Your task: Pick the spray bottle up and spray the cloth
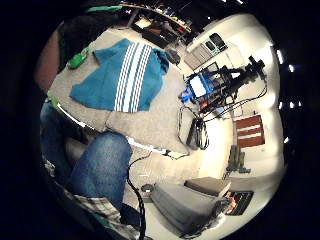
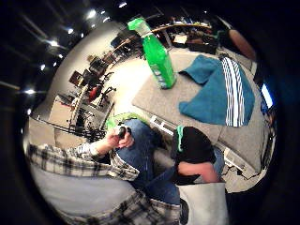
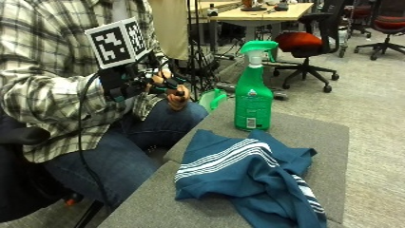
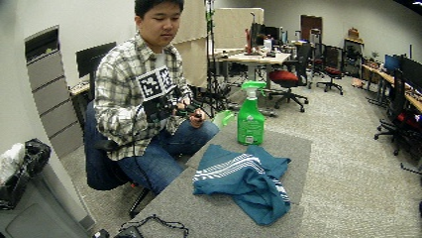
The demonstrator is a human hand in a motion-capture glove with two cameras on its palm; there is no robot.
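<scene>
A green spray bottle (image 3: 253,90) stands upright on the grey table (image 3: 316,137), at its far end. Just in front of it lies a crumpled teal cloth (image 3: 253,175) with white stripes. My gloved right hand (image 3: 130,80) is raised in front of my chest, above my lap and well to the side of the table. It holds nothing, and its fingers look relaxed. In the thumb side palm view the bottle (image 2: 157,56) and the cloth (image 2: 220,91) lie some way off. The little finger side palm view shows the same cloth (image 1: 125,77).
My bare left hand (image 3: 174,95) holds a small black object over my thigh. A light green object (image 3: 212,99) sits beside the table's far corner. Cables (image 4: 155,223) lie at the table's near end. Office chairs (image 3: 303,42) and a desk (image 3: 265,12) stand behind.
</scene>
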